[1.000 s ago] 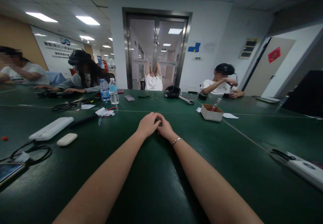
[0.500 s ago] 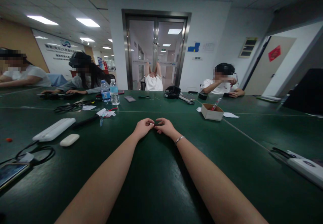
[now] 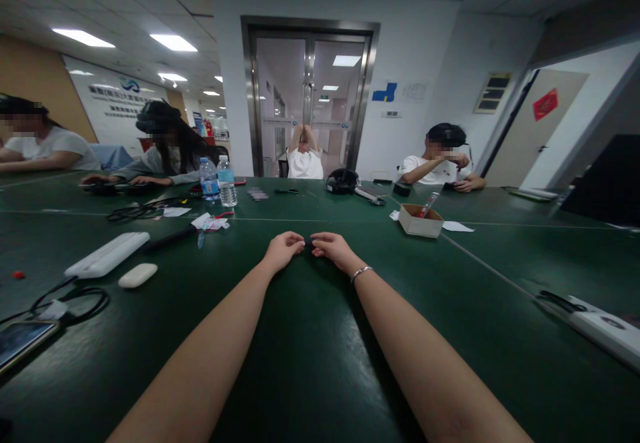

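Both my hands meet over the middle of the green table, arms stretched forward. My left hand is closed in a pinch, with a tiny pale, shiny bit at its fingertips. Opposite it, my right hand pinches a small dark object that lies in the narrow gap between the two hands. Too small and dim to name, this object may also touch the left fingertips; I cannot tell. A silver bracelet circles my right wrist.
To the left lie a white power bank, a white oval case, a phone and cables. Two water bottles stand farther back. A small cardboard box sits at back right. Several people sit along the far side.
My right hand has shifted slightly and its fingers have straightened, so the dark object shows more between the hands. The left hand has barely moved. A person by the door has shifted their raised arms.
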The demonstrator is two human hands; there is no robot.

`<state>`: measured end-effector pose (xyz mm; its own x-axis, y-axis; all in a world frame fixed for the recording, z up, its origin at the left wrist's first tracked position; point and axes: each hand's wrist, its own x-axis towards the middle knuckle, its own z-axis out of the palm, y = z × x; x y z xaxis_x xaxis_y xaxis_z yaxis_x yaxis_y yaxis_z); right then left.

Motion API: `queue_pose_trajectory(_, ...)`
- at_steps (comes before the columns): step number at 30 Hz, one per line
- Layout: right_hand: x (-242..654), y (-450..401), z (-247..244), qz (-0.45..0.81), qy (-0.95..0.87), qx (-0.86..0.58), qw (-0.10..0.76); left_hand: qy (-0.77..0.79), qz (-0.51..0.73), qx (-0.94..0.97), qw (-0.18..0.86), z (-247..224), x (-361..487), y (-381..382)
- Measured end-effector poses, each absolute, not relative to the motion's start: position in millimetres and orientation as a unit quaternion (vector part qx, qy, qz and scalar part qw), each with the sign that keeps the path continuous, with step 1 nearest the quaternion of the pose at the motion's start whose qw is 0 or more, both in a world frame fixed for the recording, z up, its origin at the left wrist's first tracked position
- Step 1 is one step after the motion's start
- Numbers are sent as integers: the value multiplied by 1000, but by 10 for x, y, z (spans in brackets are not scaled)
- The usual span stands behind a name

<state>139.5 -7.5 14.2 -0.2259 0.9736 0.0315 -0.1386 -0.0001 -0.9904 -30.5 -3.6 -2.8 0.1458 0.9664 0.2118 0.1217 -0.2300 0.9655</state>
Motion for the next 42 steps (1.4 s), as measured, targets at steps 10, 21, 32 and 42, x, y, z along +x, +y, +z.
queue_pose_trajectory(10, 1454, -113, 171, 628, -506, -348, 478, 461, 476, 598, 451, 24, -271, -81)
queue_pose_trajectory(21, 1475, -71, 135, 642, -506, -340, 465, 483, 455, 609, 434, 63, -279, -95)
queue_pose_trajectory(32, 1478, -107, 179, 649, -502, -343, 457, 487, 449, 613, 430, 33, -303, -54)
queue_pose_trajectory(42, 1463, -91, 182, 649, -490, -360, 458, 484, 479, 598, 423, 97, -279, -124)
